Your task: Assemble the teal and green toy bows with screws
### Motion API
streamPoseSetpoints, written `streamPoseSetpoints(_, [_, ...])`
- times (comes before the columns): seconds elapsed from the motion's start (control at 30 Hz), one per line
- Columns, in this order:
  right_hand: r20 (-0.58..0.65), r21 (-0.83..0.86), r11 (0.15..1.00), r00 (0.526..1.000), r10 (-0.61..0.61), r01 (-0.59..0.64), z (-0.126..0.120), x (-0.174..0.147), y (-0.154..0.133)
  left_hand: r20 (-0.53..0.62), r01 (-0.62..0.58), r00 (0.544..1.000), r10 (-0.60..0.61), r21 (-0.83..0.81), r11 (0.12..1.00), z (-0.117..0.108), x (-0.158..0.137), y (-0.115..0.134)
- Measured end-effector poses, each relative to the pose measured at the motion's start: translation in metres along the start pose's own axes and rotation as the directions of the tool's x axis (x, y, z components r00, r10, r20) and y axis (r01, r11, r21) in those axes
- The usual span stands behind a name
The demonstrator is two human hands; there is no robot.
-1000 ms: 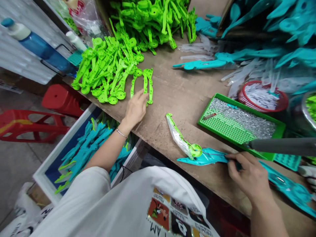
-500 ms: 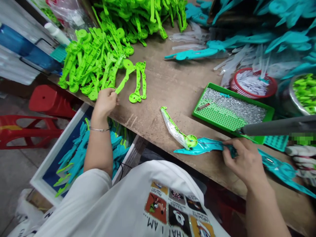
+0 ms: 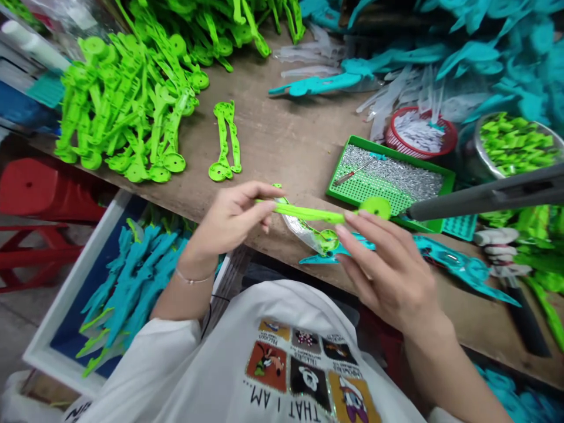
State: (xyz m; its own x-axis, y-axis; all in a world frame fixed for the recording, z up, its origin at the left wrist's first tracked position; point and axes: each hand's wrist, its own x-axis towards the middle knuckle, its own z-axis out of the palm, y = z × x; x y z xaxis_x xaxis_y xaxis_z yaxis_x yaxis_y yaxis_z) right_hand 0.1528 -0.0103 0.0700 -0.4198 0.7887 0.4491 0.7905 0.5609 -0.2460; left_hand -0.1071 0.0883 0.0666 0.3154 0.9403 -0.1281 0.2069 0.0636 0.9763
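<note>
Above the table edge I hold a long lime-green plastic piece [image 3: 311,212] with a round disc at its right end. My left hand [image 3: 233,220] pinches its narrow left end between thumb and fingers. Near the disc, the fingertips of my right hand [image 3: 388,267] are on the piece. Behind and below it lies another green piece [image 3: 328,238] with a clear part along it, resting against a turquoise piece [image 3: 315,258]. Partly hidden by my right hand, turquoise plastic [image 3: 462,264] extends along the table to the right.
Green parts [image 3: 127,106] are heaped at left; two lie apart [image 3: 224,144]. A green tray [image 3: 348,194] holds small metal pieces and a screwdriver [image 3: 350,175]. Behind it are a red basket [image 3: 392,141] and metal bowl [image 3: 478,138]. A dark bar [image 3: 484,191] juts in from the right.
My left hand has brought the green piece from beside the heap rightward to the front of my body. My right hand has left the turquoise piece and come to the green one.
</note>
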Motion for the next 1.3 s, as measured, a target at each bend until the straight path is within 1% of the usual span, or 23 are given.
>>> streamPoseSetpoints(0.07, [0.116,0.004,1.0,0.993,-0.021,0.021,0.006,0.005,0.0,0.165,0.05,0.986,-0.034,-0.094,0.994,0.013,0.014,-0.007])
streamPoseSetpoints(0.1, [0.147,0.001,1.0,0.989,-0.014,0.014,0.01,0.005,0.002,0.22,0.073,0.975,-0.041,-0.143,0.987,0.017,0.021,-0.012])
streamPoseSetpoints(0.2, [0.159,-0.005,0.999,0.986,0.045,-0.045,0.021,0.007,0.01,0.297,0.113,0.954,-0.032,-0.261,0.959,0.018,0.044,-0.027])
streamPoseSetpoints(0.3, [0.149,-0.006,0.997,0.985,0.083,-0.083,0.032,0.013,0.013,0.321,0.123,0.947,-0.019,-0.308,0.943,0.012,0.061,-0.041])
streamPoseSetpoints(0.33, [0.156,-0.015,0.995,0.983,0.1,-0.099,0.037,0.015,0.012,0.302,0.112,0.953,-0.02,-0.288,0.951,0.009,0.066,-0.046])
streamPoseSetpoints(0.37, [0.166,-0.031,0.992,0.978,0.123,-0.12,0.042,0.018,0.01,0.247,0.083,0.969,-0.022,-0.242,0.967,0.006,0.07,-0.052])
streamPoseSetpoints(0.43, [0.198,-0.064,0.982,0.962,0.19,-0.181,0.056,0.021,0.005,0.056,0.004,0.998,-0.001,-0.058,0.998,0.001,0.076,-0.062])
streamPoseSetpoints(0.5, [0.226,-0.088,0.965,0.939,0.261,-0.247,0.07,0.023,-0.002,-0.134,-0.033,0.989,0.056,0.167,0.985,-0.003,0.08,-0.073])
streamPoseSetpoints(0.53, [0.235,-0.095,0.958,0.929,0.286,-0.271,0.077,0.023,-0.006,-0.183,-0.031,0.98,0.078,0.248,0.968,-0.004,0.081,-0.078])
streamPoseSetpoints(0.57, [0.242,-0.103,0.952,0.921,0.305,-0.288,0.082,0.024,-0.009,-0.198,-0.022,0.977,0.084,0.295,0.955,-0.005,0.081,-0.083])
streamPoseSetpoints(0.63, [0.255,-0.125,0.945,0.911,0.325,-0.302,0.09,0.025,-0.014,-0.176,-0.014,0.982,0.072,0.312,0.95,-0.005,0.081,-0.091])
streamPoseSetpoints(0.73, [0.299,-0.164,0.936,0.889,0.348,-0.312,0.094,0.029,-0.019,-0.142,-0.028,0.987,0.072,0.287,0.957,-0.002,0.081,-0.097])
streamPoseSetpoints(0.83, [0.348,-0.193,0.926,0.859,0.374,-0.325,0.094,0.034,-0.02,-0.127,-0.024,0.99,0.064,0.289,0.957,-0.001,0.083,-0.098])
streamPoseSetpoints(0.93, [0.374,-0.209,0.918,0.84,0.393,-0.336,0.094,0.037,-0.02,-0.108,-0.01,0.993,0.045,0.303,0.953,-0.001,0.084,-0.096])
streamPoseSetpoints(1.03, [0.39,-0.214,0.917,0.831,0.397,-0.338,0.094,0.037,-0.02,-0.098,-0.007,0.994,0.038,0.303,0.953,-0.002,0.085,-0.095])
streamPoseSetpoints(1.3, [0.412,-0.224,0.922,0.827,0.382,-0.315,0.097,0.035,-0.017,-0.099,0.021,0.995,-0.007,0.138,0.99,-0.001,0.087,-0.1])
